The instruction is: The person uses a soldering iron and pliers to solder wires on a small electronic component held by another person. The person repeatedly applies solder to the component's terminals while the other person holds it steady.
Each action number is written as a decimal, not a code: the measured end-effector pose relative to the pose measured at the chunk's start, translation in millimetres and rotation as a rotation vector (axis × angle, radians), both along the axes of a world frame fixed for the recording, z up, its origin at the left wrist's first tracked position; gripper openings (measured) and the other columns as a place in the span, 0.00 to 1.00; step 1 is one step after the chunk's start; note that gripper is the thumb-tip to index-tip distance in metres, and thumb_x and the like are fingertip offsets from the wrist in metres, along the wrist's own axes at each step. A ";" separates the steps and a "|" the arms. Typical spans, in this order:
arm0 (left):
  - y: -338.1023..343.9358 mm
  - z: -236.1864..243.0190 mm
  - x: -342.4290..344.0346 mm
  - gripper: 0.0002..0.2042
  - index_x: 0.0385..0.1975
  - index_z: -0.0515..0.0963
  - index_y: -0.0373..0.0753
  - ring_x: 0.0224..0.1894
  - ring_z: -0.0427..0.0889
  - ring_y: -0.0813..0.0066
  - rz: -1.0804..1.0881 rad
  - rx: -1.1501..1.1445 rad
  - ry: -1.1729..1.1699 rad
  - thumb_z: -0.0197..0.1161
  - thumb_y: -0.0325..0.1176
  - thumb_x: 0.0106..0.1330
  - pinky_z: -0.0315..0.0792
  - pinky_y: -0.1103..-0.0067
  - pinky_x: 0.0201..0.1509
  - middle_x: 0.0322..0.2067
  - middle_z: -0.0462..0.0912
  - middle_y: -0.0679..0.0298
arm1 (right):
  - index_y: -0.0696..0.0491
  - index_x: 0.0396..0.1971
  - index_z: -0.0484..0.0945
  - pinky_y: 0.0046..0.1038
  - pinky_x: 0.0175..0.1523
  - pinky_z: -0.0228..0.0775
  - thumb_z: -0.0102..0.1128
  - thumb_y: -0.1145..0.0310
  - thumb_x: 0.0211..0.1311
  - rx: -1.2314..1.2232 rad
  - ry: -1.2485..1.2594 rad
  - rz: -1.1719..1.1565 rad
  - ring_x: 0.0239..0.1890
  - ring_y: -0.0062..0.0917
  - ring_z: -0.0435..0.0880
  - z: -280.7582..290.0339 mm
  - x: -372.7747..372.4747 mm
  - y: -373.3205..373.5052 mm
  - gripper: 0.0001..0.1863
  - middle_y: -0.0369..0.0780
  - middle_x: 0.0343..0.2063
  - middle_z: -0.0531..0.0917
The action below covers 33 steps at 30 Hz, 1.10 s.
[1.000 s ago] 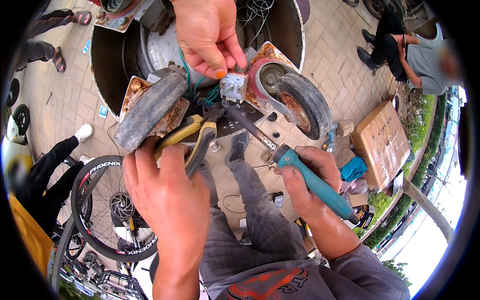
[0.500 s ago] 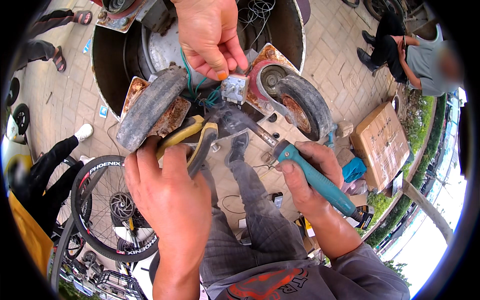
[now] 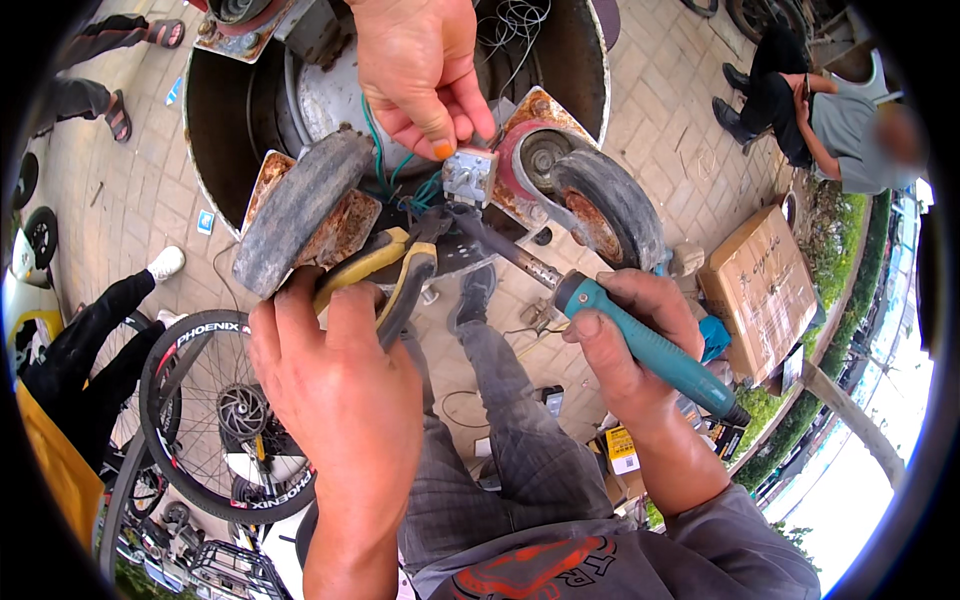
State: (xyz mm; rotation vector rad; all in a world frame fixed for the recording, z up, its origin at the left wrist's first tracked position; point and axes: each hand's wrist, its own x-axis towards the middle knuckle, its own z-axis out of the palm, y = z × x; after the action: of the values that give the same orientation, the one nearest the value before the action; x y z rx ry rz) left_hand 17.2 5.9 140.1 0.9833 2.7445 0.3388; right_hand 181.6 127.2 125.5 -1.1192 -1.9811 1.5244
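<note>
My left hand [image 3: 335,385] is closed round the yellow-and-black handles of pliers [image 3: 415,272], whose jaws reach the green wires [image 3: 428,192] under a small metal switch-like part [image 3: 468,177]. In my right hand [image 3: 640,390] is a soldering iron with a teal handle [image 3: 655,350]. Its dark tip [image 3: 485,232] points up and left, close beside the plier jaws; whether the two touch I cannot tell. A co-worker's hand [image 3: 420,75] comes from the far side and pinches the metal part. The wire ends are hidden by the jaws and tip.
A metal drum [image 3: 607,80] stands beyond my hands, with rusty caster wheels [image 3: 305,212] at its near edge. A bicycle wheel [image 3: 150,400] lies left; a cardboard box [image 3: 755,290] sits right. Seated at far right is a person [image 3: 850,135].
The soldering iron and my right hand have shifted slightly right. Smoke seen round the tip earlier has thinned. My left hand, the pliers and the co-worker's hand have hardly moved.
</note>
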 end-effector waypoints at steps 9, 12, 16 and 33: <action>-4.1 -4.0 -0.3 0.15 0.33 0.79 0.38 0.48 0.73 0.50 -0.017 -0.009 -0.001 0.64 0.20 0.41 0.67 0.60 0.51 0.47 0.76 0.53 | 0.61 0.38 0.80 0.23 0.35 0.77 0.73 0.74 0.51 0.238 -0.162 0.165 0.30 0.24 0.86 25.1 -29.0 12.5 0.15 0.43 0.31 0.85; -4.2 -3.7 -1.0 0.15 0.33 0.79 0.38 0.47 0.73 0.51 -0.027 -0.017 0.010 0.65 0.20 0.41 0.68 0.60 0.51 0.47 0.76 0.53 | 0.61 0.39 0.79 0.23 0.36 0.78 0.74 0.73 0.51 0.242 -0.173 0.194 0.30 0.25 0.87 27.9 -31.6 12.7 0.16 0.44 0.32 0.85; -4.4 -4.7 -0.9 0.15 0.33 0.80 0.38 0.47 0.73 0.51 -0.027 -0.006 0.018 0.64 0.20 0.42 0.68 0.60 0.50 0.47 0.77 0.53 | 0.62 0.39 0.79 0.24 0.36 0.78 0.74 0.74 0.50 0.249 -0.192 0.221 0.31 0.25 0.87 29.3 -30.9 13.1 0.17 0.45 0.32 0.85; -1.2 -4.3 -0.9 0.14 0.32 0.80 0.37 0.46 0.74 0.50 -0.018 0.002 0.024 0.64 0.20 0.43 0.68 0.60 0.50 0.46 0.77 0.52 | 0.62 0.38 0.79 0.24 0.34 0.78 0.74 0.74 0.50 0.277 -0.186 0.211 0.29 0.27 0.86 25.3 -27.7 7.1 0.17 0.45 0.29 0.84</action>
State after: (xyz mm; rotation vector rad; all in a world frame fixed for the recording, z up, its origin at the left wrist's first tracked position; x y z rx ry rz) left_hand 16.4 4.7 135.8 1.0175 2.7554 0.3288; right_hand 153.9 134.3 150.8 -0.9923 -2.4146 1.2246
